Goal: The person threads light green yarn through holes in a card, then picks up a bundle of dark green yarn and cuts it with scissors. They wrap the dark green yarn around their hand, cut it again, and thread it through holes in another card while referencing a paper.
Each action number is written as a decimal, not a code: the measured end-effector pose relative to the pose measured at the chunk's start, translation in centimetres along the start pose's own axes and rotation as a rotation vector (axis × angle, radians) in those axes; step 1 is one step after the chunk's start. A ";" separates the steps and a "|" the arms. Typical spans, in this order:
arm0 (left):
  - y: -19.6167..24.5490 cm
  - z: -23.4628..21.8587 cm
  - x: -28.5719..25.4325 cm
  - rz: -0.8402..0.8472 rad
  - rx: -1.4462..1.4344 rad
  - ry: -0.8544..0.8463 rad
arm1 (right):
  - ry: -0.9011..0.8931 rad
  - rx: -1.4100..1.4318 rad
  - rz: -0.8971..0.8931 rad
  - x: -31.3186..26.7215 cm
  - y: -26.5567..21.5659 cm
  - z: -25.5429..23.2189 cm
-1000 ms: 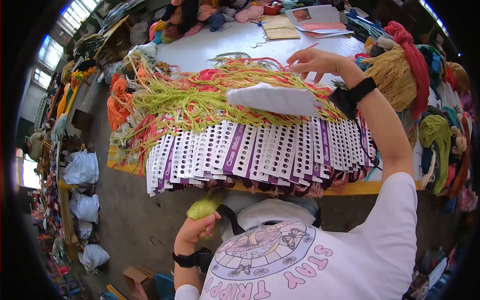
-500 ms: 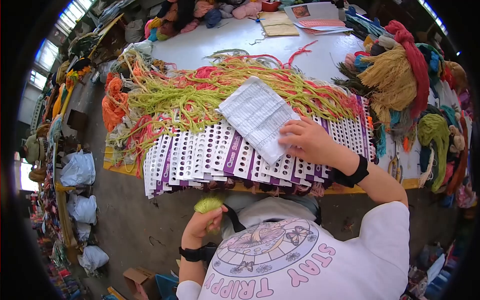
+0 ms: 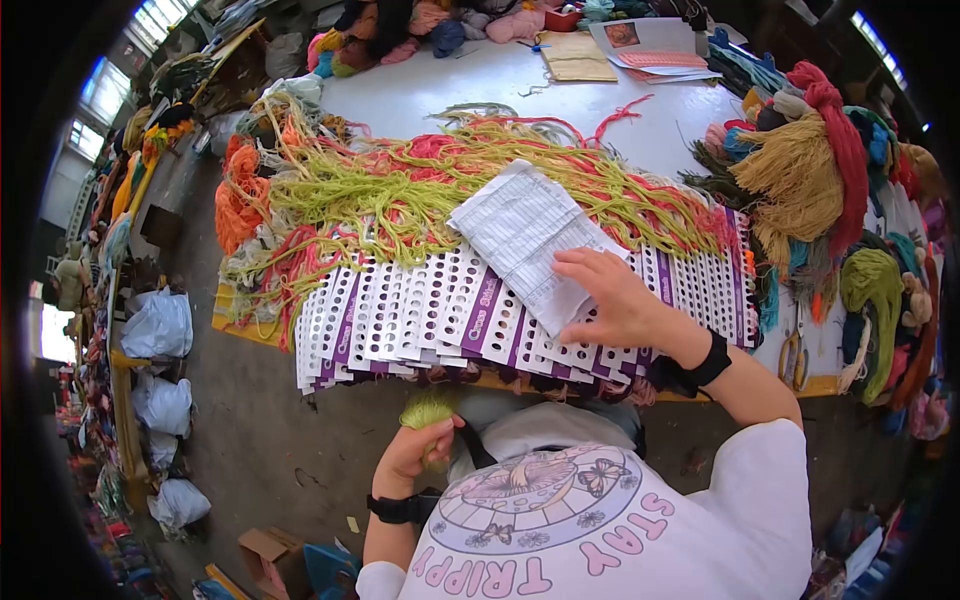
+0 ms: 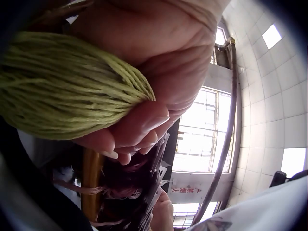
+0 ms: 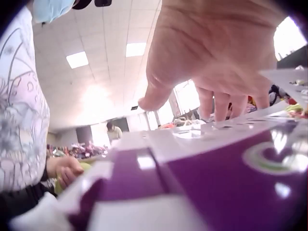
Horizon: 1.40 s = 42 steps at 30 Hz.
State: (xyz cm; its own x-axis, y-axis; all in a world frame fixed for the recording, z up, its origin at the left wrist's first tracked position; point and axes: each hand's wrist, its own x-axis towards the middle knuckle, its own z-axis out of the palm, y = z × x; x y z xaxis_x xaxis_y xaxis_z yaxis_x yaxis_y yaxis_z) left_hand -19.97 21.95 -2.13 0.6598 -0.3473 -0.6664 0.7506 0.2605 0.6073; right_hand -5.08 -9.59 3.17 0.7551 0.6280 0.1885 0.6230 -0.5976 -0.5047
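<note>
In the head view my left hand (image 3: 418, 447) grips a bundle of yellow-green thread (image 3: 428, 408) near the lap, below the table edge. The left wrist view shows the fingers curled round the bundle (image 4: 62, 86). My right hand (image 3: 625, 305) lies spread over the lower right part of a folded printed sheet (image 3: 530, 235), fingers extended. That sheet lies slanted across a long row of punched white and purple cards (image 3: 480, 310) and the green and red threads (image 3: 400, 205) behind them. In the right wrist view the hand (image 5: 211, 62) arches over the cards (image 5: 231, 168).
Scissors (image 3: 793, 358) lie at the right table edge, near tan yarn (image 3: 790, 175) and a red skein (image 3: 835, 140). Papers (image 3: 655, 50) and a brown pad (image 3: 580, 62) lie at the back. Orange yarn (image 3: 240, 205) is at the left. A cardboard box (image 3: 270, 560) stands on the floor.
My right hand has come back from the far threads onto the sheet, which has turned from lying crosswise to a slant. The left hand still grips the green bundle and has shifted slightly.
</note>
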 end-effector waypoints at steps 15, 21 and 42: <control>0.1 -2.0 -0.3 -0.001 0.009 -0.017 | 0.717 1.200 0.479 2.6 1.4 -7.2; 1.0 -1.2 -2.5 -0.017 0.013 -0.123 | 0.544 0.050 0.734 1.3 6.3 -4.1; 7.4 2.0 -11.5 -0.001 -0.200 -0.066 | -0.921 1.410 -0.371 8.9 -14.8 6.6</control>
State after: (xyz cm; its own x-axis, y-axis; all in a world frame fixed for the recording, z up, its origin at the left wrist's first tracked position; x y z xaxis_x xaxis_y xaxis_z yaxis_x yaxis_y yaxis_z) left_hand -22.06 26.06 10.87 0.6602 -0.4041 -0.6332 0.7479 0.4313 0.5046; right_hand -8.99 8.15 6.75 -0.0465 0.9778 0.2042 -0.3028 0.1810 -0.9357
